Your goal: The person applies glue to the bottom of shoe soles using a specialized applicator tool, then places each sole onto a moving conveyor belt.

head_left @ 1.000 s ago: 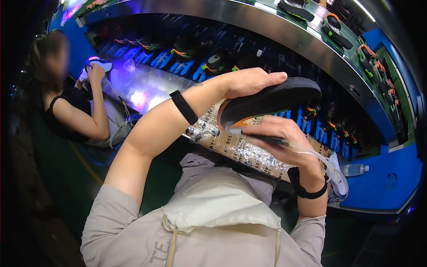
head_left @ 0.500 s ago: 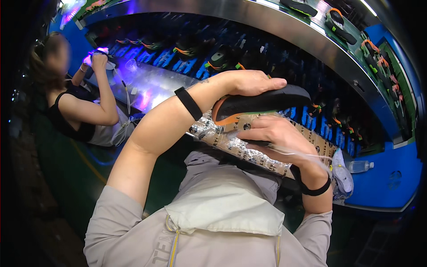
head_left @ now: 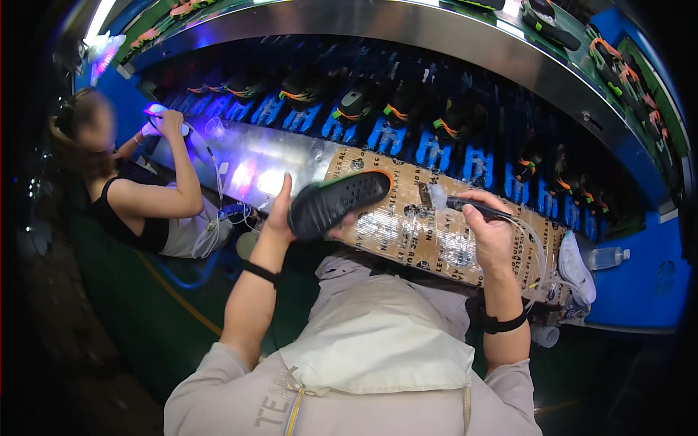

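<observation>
The shoe sole [head_left: 340, 202] sits tread-up over the cardboard sheet [head_left: 436, 225], your left hand [head_left: 291, 218] clamped on its heel end only; it could tip or slip. Your right hand [head_left: 488, 231] is closed round a dark tool [head_left: 476, 209] whose hose could snag. Compared with a second ago, the sole is lowered and flipped.

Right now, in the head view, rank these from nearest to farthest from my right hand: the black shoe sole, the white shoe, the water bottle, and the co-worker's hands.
From the right hand:
1. White shoe, just to its right on the bench edge.
2. Black shoe sole, to its left, held in the left hand.
3. Water bottle, farther right, past the shoe.
4. Co-worker's hands, far left.
</observation>
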`<state>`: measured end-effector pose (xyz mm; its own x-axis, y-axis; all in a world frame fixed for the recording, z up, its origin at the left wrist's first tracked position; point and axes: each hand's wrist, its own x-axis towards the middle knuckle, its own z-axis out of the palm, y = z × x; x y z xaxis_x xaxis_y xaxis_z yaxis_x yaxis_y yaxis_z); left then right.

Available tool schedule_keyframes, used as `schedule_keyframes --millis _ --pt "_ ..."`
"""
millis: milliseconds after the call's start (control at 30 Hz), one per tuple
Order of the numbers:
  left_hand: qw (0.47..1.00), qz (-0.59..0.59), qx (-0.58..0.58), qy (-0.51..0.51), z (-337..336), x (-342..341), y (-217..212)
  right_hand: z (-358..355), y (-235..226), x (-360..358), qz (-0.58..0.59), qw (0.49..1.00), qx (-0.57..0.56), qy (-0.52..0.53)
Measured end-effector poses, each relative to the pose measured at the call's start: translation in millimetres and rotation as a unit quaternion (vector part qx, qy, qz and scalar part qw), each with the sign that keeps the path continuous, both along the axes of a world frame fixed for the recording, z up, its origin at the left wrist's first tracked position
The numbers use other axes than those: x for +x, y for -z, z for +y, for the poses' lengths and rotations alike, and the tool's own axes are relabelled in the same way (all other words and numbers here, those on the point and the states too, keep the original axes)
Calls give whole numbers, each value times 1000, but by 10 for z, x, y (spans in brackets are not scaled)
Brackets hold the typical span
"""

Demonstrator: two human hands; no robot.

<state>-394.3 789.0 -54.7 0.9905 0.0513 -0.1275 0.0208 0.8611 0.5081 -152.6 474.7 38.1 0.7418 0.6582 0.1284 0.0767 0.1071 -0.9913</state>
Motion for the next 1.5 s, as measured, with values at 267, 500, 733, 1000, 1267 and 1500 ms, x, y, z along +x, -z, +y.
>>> schedule_keyframes --millis 267,500,733,1000,1267,1500 --pt "980 30 -194 40 -732 -17 447 316 341 -163 63 997 -40 12" --pt "979 -4 -197 -56 -1125 505 242 717 114 -213 -19 998 -32 51" --pt "990 -33 -121 -57 -1302 681 101 951 65 -306 -103 987 4 121" --pt "984 -77 -116 -108 -1257 811 205 648 -158 -535 -358 924 -115 -74" --pt "972 -123 -189 -68 -1291 804 13 575 -563 -409 -312 946 -76 -40" --pt "989 -34 -108 -99 -1359 754 -97 949 -244 -412 -412 903 91 76"
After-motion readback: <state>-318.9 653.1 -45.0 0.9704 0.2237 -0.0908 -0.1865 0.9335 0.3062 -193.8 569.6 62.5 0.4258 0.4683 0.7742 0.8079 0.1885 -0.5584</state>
